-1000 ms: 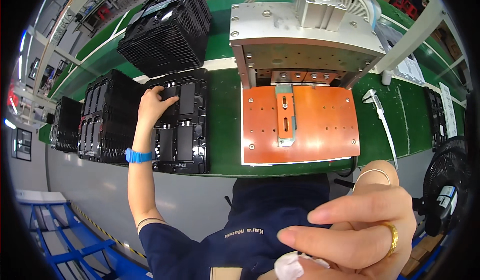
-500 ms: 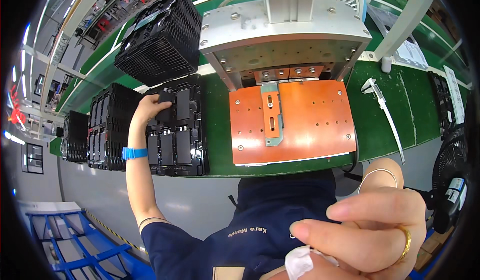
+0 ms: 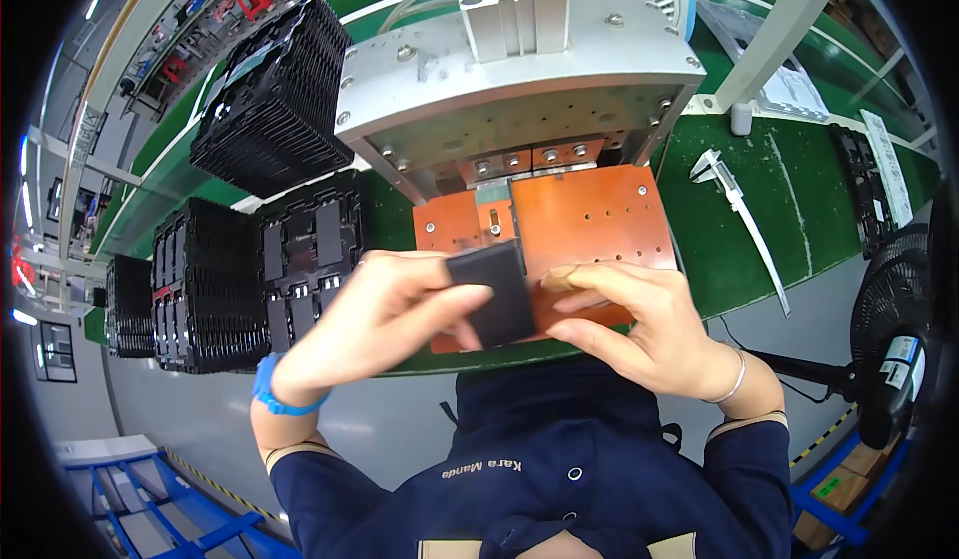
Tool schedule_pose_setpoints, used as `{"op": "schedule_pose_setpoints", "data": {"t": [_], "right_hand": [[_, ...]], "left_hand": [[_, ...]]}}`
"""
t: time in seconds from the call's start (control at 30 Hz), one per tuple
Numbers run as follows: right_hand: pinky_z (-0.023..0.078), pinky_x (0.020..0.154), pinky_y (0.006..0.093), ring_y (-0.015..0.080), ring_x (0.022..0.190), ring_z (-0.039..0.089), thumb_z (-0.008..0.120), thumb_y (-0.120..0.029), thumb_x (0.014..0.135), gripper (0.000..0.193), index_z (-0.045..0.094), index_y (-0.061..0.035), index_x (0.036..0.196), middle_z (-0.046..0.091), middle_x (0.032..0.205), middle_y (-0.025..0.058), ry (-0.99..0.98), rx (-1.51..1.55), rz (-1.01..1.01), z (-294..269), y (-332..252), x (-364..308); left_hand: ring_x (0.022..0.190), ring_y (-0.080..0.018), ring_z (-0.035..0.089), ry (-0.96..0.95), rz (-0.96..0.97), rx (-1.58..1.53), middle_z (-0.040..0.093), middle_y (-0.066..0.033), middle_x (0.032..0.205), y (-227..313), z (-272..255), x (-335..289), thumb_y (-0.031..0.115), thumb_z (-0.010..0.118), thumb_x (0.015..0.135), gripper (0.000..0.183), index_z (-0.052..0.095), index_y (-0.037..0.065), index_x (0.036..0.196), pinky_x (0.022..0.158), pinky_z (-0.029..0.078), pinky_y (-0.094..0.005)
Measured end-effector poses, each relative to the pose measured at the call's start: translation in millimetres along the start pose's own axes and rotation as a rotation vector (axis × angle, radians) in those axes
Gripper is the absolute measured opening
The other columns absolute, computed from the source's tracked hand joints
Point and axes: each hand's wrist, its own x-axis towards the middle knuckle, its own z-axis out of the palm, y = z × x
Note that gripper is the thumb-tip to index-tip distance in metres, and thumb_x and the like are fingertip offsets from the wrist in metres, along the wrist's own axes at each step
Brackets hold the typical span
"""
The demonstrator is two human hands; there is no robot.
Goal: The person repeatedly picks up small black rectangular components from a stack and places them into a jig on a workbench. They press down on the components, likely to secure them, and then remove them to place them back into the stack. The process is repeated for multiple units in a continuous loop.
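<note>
Head view: the left hand (image 3: 385,309) pinches a black block (image 3: 507,299) by its left side, thumb across the upper face. The block is over the near left part of the orange plate (image 3: 589,214); whether they touch cannot be told. At the block's right edge, the right hand (image 3: 639,324) has its fingers bent, thumb parted from them. Beyond stands the press (image 3: 519,89). A tray (image 3: 301,224) lies left, a caliper (image 3: 734,199) right.
</note>
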Motion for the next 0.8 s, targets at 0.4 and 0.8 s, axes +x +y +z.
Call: {"op": "schedule_pose_setpoints", "data": {"t": [0.4, 0.8], "right_hand": [[0.05, 0.048, 0.0258, 0.0137, 0.051, 0.063, 0.068, -0.025, 0.091, 0.033, 0.061, -0.0009, 0.07, 0.061, 0.056, 0.0047, -0.276, 0.27, 0.784, -19, 20, 38], [0.047, 0.072, 0.0315, 0.021, 0.089, 0.058, 0.066, -0.009, 0.076, 0.024, 0.066, -0.0081, 0.1, 0.065, 0.105, 0.0036, -0.082, -0.662, -0.237, -4, 47, 41]], "left_hand": [[0.091, -0.0263, 0.064, 0.317, 0.829, 0.848, 0.062, -0.0114, 0.103, -36, 26, 24, 0.03, 0.079, 0.073, 0.043, 0.065, 0.004, 0.105, 0.072, 0.053, -0.0342], [0.132, -0.0308, 0.043, -0.078, 0.719, 0.789, 0.046, -0.0168, 0.141, -54, 30, 29, 0.058, 0.065, 0.082, 0.071, 0.054, 0.008, 0.131, 0.107, 0.029, -0.0573]]}}
